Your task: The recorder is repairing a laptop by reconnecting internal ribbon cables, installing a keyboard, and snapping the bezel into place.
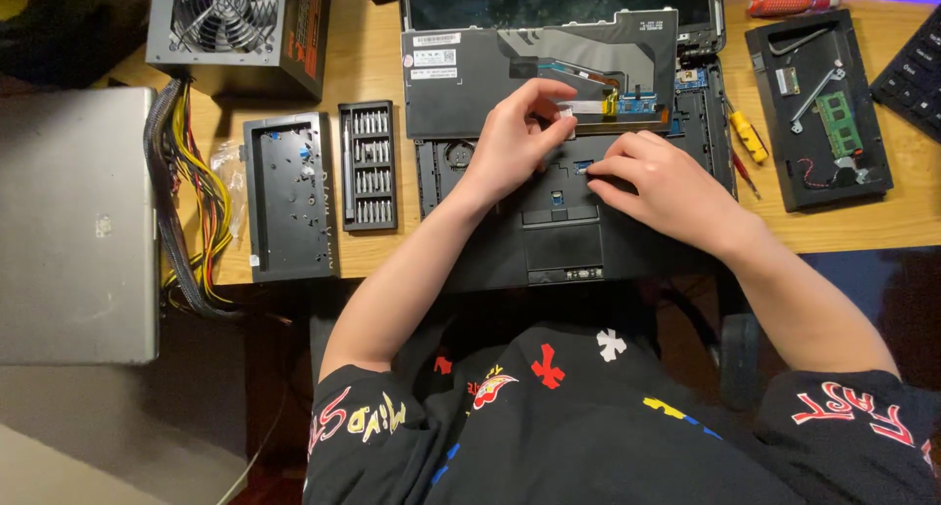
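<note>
Fingers of your left hand (512, 142) pinching thin flat ribbon cable (578, 107) mid-frame; right hand (659, 181) fingertips pressed onto connector on open black laptop base (564, 240). Flipped grey keyboard panel (539, 74) already lifted, cable looks not yet freed.

Bit set (368, 166) lies left of the laptop (564, 235), panel (818, 108) right.

Your view: laptop chassis (549, 235) black; flipped keyboard (490, 78) dark grey, white labels. Ribbon cable (588, 106) pale, orange tip. Screwdriver (750, 137) yellow handle. Memory module (835, 110) green. Power supply (238, 29) grey, wires (191, 181) yellow, red, black. Surface (368, 64) light wood.
</note>
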